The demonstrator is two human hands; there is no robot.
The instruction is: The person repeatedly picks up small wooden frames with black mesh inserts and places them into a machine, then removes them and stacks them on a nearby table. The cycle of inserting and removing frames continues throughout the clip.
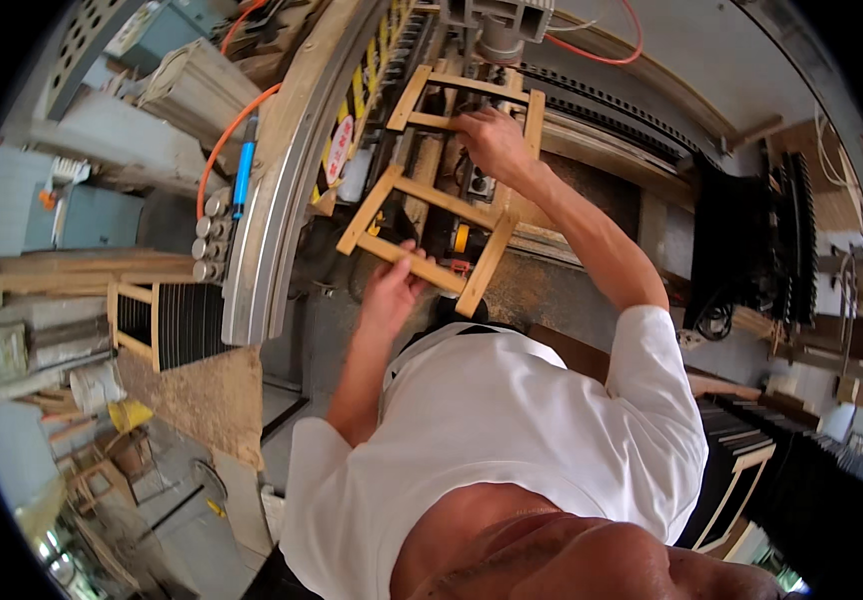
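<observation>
A grey woodworking machine (282, 180) fills the upper centre. On it, at twelve o'clock, lies a ladder-like wooden frame (442, 200). The right hand (492, 140) has its fingers clamped on an upper crossbar; the left hand (392, 285) grips the lowest rail at six o'clock.

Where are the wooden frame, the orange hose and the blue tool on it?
wooden frame (422, 193), head view, on a middle crossbar.
orange hose (235, 122), head view, on its curved stretch.
blue tool (243, 173), head view, on the middle of its blue barrel.
</observation>
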